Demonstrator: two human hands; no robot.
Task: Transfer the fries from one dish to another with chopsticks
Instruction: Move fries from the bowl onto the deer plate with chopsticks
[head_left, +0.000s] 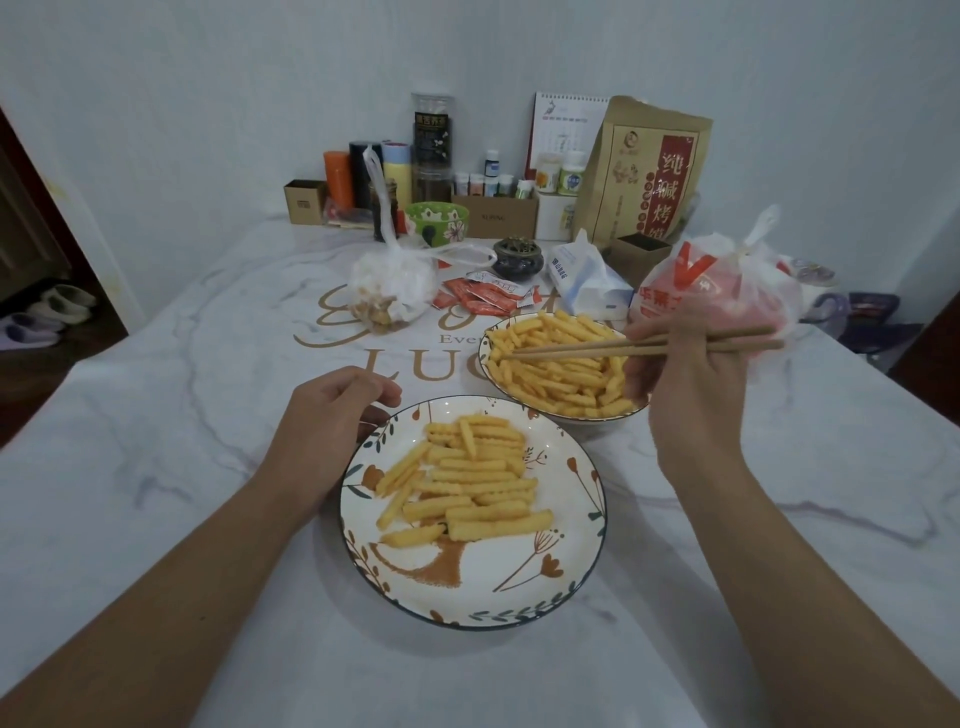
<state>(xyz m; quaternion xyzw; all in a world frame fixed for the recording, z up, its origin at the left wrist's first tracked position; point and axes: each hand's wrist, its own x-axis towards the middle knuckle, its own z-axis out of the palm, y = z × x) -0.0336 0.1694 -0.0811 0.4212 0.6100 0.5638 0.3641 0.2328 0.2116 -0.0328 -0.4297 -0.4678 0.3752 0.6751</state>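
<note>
Marbled table (156, 395) is covered by two dishes of fries. Chopsticks (623, 347) are pinched by the right hand (691, 379), tips over the far dish (491, 374) just left of it. The near plate (582, 519) is touched at its rim by the loosely curled left hand (327, 421).

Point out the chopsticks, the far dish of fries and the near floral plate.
chopsticks (587, 349): head view, on the shafts over the far dish.
far dish of fries (484, 347): head view, on its left rim.
near floral plate (561, 597): head view, on bare plate near the front rim.
</note>
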